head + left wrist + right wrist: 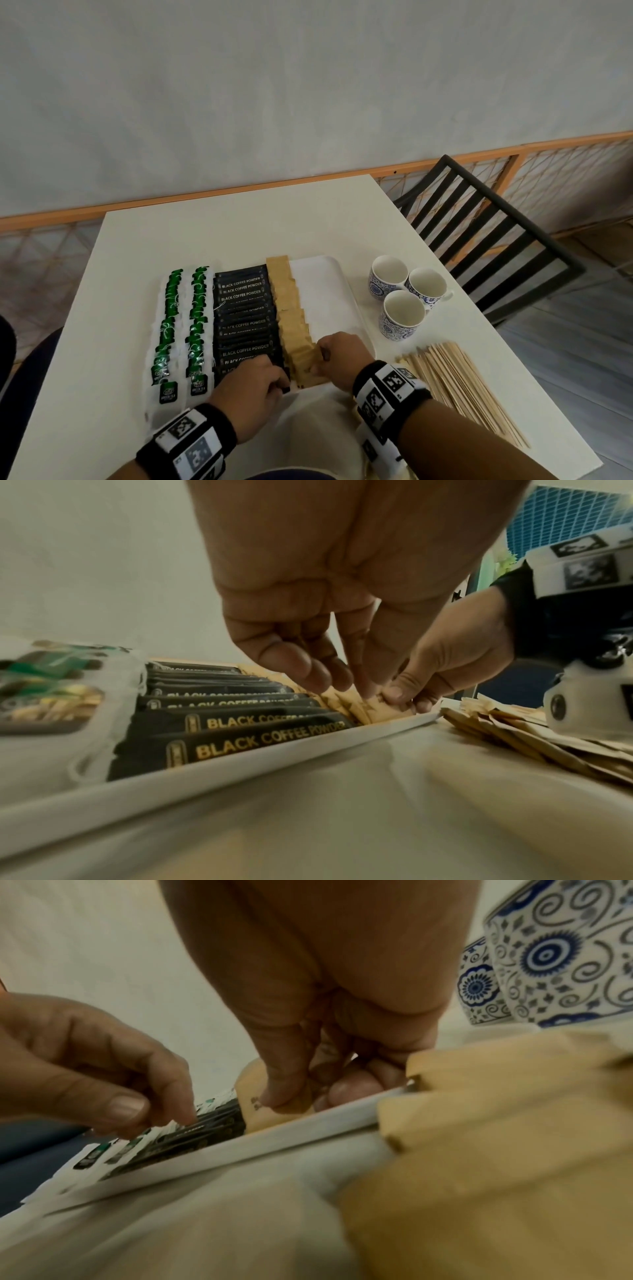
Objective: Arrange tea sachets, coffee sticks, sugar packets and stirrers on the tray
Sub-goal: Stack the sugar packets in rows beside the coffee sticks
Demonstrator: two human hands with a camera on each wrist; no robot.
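Note:
A white tray (329, 291) holds two rows of green tea sachets (171, 325), a row of black coffee sticks (243, 322) and a row of brown sugar packets (291, 315); its right strip is bare. My right hand (317, 359) pinches the nearest sugar packet (253, 1112) at the row's near end, just inside the tray rim (274, 753). My left hand (282, 382) reaches down with bent fingers (342, 680), whose tips touch the packets' left edge beside the coffee sticks (260, 739). Wooden stirrers (459, 383) lie in a heap on the table, right of the tray.
Three blue-patterned cups (400, 315) stand right of the tray. Loose sugar packets (514, 737) lie in a pile under my right wrist, off the tray. A black chair (479, 222) stands at the table's right side. The table's far half is bare.

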